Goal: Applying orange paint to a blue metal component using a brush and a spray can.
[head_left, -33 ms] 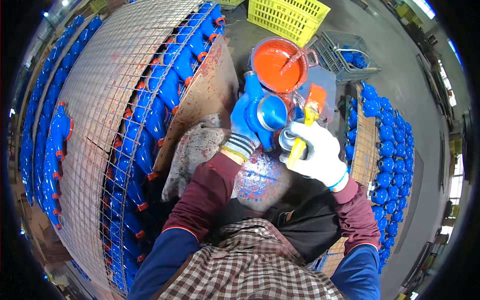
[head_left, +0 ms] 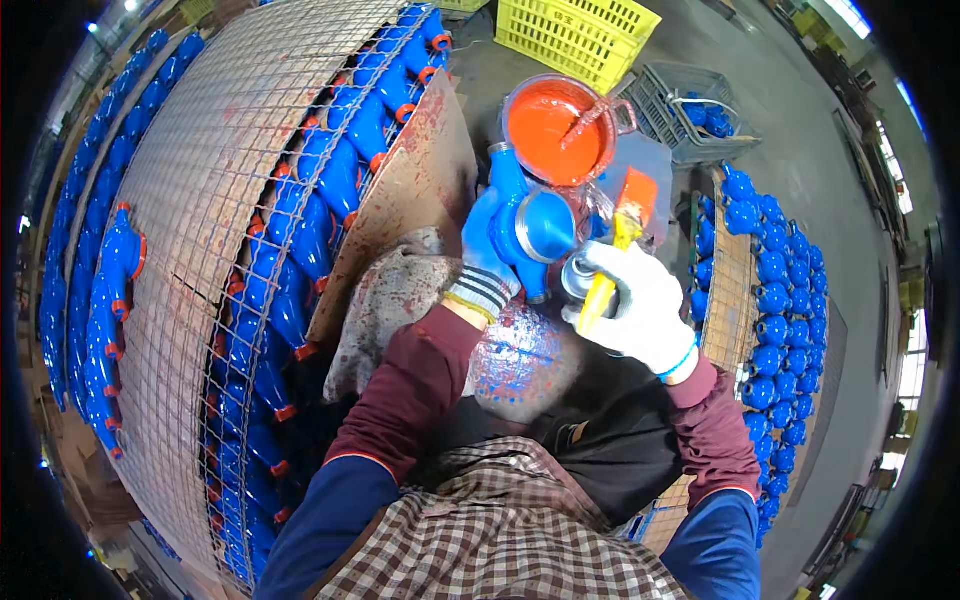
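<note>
My left hand (head_left: 482, 240), in a blue knit glove with a striped cuff, is closed around a blue-painted metal valve body (head_left: 546, 226) with round bare-metal rims. In my white-gloved right hand (head_left: 648, 308) is a paintbrush (head_left: 628, 229), its yellow handle slanting up to bristles coated in orange-red paint. The bristles point away from me and stand apart from the valve body. Beside the fingers of that hand is a round grey metal piece (head_left: 577, 276), partly covered by the glove; I cannot tell what it belongs to.
Just beyond the valve body stands a pot (head_left: 507, 104) of orange-red paint with a stick in it. At left, a wire-mesh rack (head_left: 225, 130) borders blue castings with red-painted ends. A paint-spotted board (head_left: 430, 150), rag (head_left: 385, 300), yellow crate (head_left: 575, 45), grey crate (head_left: 690, 150) and stacked blue castings (head_left: 775, 300) surround me.
The paintbrush and my right hand have shifted very slightly to the right. My left hand and the valve body look unmoved.
</note>
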Action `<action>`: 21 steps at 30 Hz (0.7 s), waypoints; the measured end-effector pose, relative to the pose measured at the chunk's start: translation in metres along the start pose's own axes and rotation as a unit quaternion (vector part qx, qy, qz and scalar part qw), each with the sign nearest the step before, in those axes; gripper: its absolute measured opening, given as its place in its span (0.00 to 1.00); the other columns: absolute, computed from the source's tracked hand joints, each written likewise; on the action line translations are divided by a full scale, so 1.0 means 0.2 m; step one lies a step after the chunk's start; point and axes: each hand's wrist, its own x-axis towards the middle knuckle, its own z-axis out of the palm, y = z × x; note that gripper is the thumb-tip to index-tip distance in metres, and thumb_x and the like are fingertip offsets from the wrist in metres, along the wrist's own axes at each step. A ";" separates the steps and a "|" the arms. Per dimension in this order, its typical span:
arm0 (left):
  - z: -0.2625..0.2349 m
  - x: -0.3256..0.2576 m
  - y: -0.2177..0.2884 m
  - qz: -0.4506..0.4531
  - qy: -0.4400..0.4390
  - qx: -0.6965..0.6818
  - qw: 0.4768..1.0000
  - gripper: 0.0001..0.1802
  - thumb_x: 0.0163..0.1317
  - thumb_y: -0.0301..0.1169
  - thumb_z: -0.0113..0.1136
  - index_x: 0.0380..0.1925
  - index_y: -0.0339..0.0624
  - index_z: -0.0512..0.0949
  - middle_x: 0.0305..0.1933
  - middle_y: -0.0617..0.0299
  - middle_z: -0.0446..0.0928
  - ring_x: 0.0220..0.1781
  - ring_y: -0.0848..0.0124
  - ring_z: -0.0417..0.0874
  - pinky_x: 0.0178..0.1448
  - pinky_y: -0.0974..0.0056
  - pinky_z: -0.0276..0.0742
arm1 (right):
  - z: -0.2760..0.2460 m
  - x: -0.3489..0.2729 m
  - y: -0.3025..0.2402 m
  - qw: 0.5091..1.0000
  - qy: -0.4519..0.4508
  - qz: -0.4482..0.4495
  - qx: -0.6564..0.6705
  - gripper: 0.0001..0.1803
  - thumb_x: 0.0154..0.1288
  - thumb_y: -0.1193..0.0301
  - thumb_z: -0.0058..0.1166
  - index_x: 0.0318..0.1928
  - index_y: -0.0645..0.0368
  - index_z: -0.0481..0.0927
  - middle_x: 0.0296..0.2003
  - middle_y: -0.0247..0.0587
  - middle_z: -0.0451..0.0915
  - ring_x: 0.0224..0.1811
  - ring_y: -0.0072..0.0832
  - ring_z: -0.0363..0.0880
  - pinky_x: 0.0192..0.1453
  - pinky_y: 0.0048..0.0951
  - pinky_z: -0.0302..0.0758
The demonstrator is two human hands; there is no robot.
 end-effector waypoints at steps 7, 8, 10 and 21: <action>-0.07 0.00 0.01 0.050 0.001 -0.019 0.999 0.31 0.60 0.47 0.57 0.61 0.45 0.67 0.57 0.53 0.74 0.60 0.55 0.75 0.64 0.48 0.72 | -0.01 -0.03 0.13 0.967 0.248 0.037 -0.052 0.33 0.41 0.70 0.72 0.52 0.59 0.75 0.42 0.41 0.81 0.45 0.31 0.81 0.53 0.31 0.77; -0.08 0.00 0.01 0.052 -0.008 -0.018 0.998 0.31 0.59 0.45 0.58 0.61 0.45 0.67 0.57 0.54 0.74 0.60 0.56 0.75 0.64 0.48 0.72 | -0.02 0.00 0.22 0.957 0.284 0.047 -0.037 0.38 0.42 0.68 0.73 0.56 0.59 0.72 0.48 0.45 0.79 0.50 0.34 0.79 0.55 0.32 0.75; -0.10 0.00 0.01 0.060 -0.019 -0.024 0.998 0.32 0.57 0.40 0.62 0.61 0.44 0.65 0.56 0.56 0.73 0.59 0.57 0.75 0.64 0.49 0.72 | -0.03 0.06 0.40 0.931 0.342 0.125 0.000 0.39 0.46 0.67 0.73 0.59 0.59 0.68 0.51 0.46 0.76 0.53 0.33 0.76 0.59 0.33 0.73; -0.06 -0.06 0.04 0.059 -0.038 -0.023 0.997 0.31 0.61 0.40 0.62 0.62 0.45 0.64 0.59 0.58 0.72 0.62 0.60 0.73 0.64 0.49 0.72 | -0.07 0.18 1.07 0.865 0.459 0.202 -0.038 0.37 0.47 0.65 0.76 0.56 0.61 0.69 0.51 0.43 0.75 0.54 0.32 0.73 0.62 0.31 0.69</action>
